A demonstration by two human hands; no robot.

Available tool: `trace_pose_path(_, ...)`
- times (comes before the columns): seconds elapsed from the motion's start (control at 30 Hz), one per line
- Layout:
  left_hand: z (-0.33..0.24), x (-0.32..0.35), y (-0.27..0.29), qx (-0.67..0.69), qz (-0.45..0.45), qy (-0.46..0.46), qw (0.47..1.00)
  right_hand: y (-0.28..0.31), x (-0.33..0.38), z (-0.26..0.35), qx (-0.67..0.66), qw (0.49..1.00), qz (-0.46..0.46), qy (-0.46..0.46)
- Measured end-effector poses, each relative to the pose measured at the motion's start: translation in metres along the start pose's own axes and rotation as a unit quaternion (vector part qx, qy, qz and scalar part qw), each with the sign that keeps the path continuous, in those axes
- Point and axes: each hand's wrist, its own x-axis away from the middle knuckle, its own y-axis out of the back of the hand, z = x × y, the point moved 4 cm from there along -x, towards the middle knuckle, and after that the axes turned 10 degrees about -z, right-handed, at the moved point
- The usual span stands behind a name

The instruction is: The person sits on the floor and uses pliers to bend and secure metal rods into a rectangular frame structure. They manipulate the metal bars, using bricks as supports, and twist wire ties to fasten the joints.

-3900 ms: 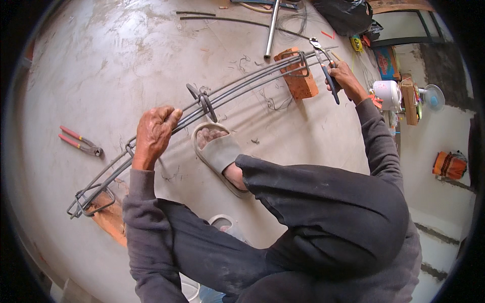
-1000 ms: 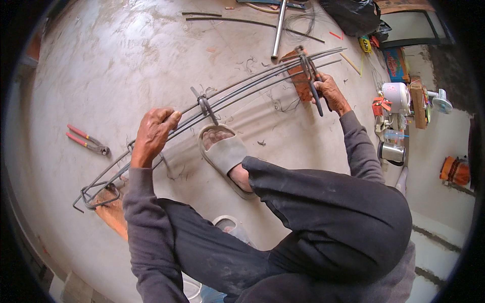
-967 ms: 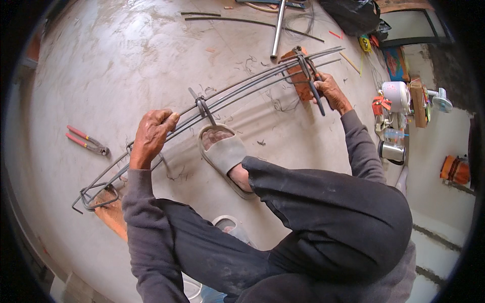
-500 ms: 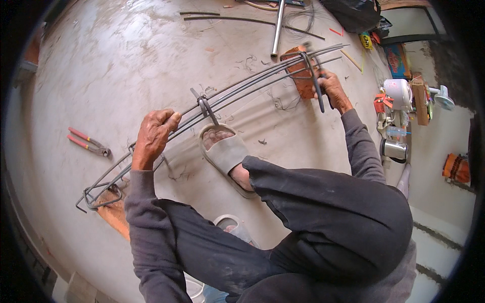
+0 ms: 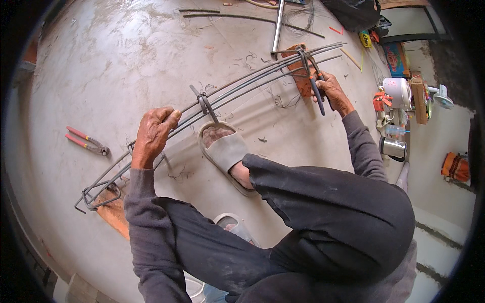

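Note:
A long cage of steel bars (image 5: 252, 80) runs slantwise before me, resting on an orange brick (image 5: 303, 87) at its far right and another brick (image 5: 112, 214) at its near left. My left hand (image 5: 153, 132) is closed around the bars left of the middle. In my right hand (image 5: 332, 91) is a pair of pincers (image 5: 316, 77) with dark and orange handles. Its jaws are at the bars above the right brick; whether they bite on tie wire is too small to tell. Bent stirrups (image 5: 205, 107) hang around the bars at the middle and both ends.
Red-handled pincers (image 5: 88, 142) lie on the floor at the left. My sandalled foot (image 5: 225, 151) stands below the middle stirrup. Beyond the cage lie a metal tube (image 5: 278, 30), dark rods (image 5: 247, 19) and loose wire. A kettle (image 5: 393, 148) and a rice cooker (image 5: 396, 92) stand at the right.
The pincers in my right hand have turned, so their orange handle parts show and the handles stand apart. The left hand keeps its hold on the bars.

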Motion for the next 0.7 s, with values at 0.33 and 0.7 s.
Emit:
trace_pose_path(0.33, 0.005, 0.000, 0.003, 0.004, -0.004, 0.009, 1.000, -0.015, 0.015, 0.004, -0.021, 1.000, 0.013, 0.001)
trace_pose_path(0.7, 0.009, -0.002, 0.004, 0.008, -0.007, -0.005, 1.000, -0.009, 0.031, 0.005, 0.049, 0.980, -0.172, 0.087)
